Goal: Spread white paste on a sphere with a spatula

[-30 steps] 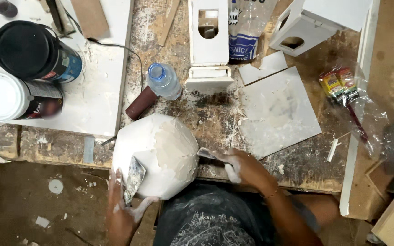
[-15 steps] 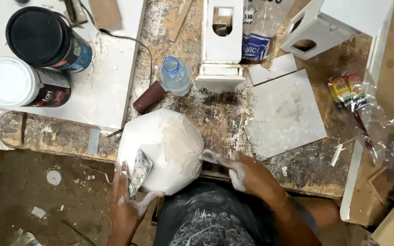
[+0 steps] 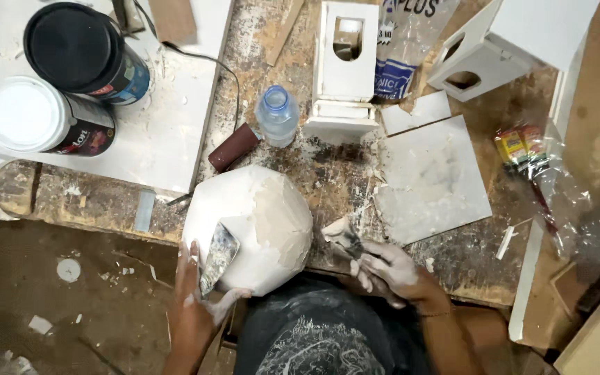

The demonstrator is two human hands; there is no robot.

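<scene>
While I look down from the head camera, my left hand (image 3: 199,305) is cupped against the near left side of a white faceted plaster form (image 3: 255,226), its fingers closed on a putty knife (image 3: 218,255) whose smeared blade lies flat on the form's surface. That form sits at the near edge of the bench (image 3: 328,173), partly overhanging it above my lap. My right hand (image 3: 390,271), coated in white filler, rests on the bench just to the right of the form, fingers curled around a second small scraper (image 3: 345,236) loaded with paste; its tip is near the form, but I cannot tell whether it touches.

Behind the form stands a clear plastic bottle (image 3: 277,114) with a blue cap, and a dark red sanding block (image 3: 234,147) lies just left of it. Farther back is a white wooden birdhouse (image 3: 345,62), and another birdhouse (image 3: 494,48) sits at the far right. A square white board (image 3: 435,180) lies right of the form. At far left, two paint cans, one with a black lid (image 3: 74,45) and one with a white lid (image 3: 22,114), stand on a white panel (image 3: 168,132).
</scene>
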